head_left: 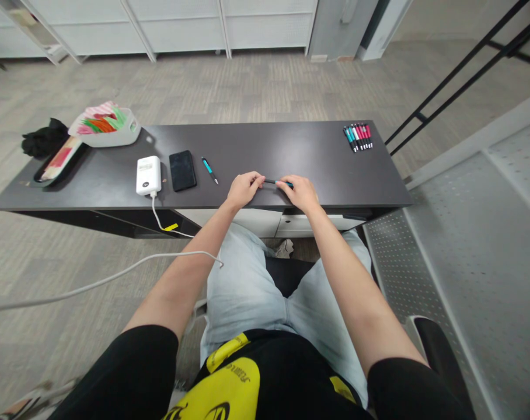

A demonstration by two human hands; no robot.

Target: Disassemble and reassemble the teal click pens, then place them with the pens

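Observation:
Between my two hands a teal and black pen [271, 181] lies level, just over the front part of the dark desk [265, 151]. My left hand [246, 188] pinches its dark end. Around the teal end, the fingers of my right hand [300, 191] are closed. Left of my hands, a second teal and black pen [209, 170] rests on the desktop. At the far right end, a row of several pens [358, 137] in teal, white and red lies side by side.
A black phone [182, 170] and a white power bank [148, 175] with a white cable [103, 281] are to the left. Further left stand a white basket [111, 138] of colourful packets, a black tray [59, 163] and a black cloth bundle [44, 139].

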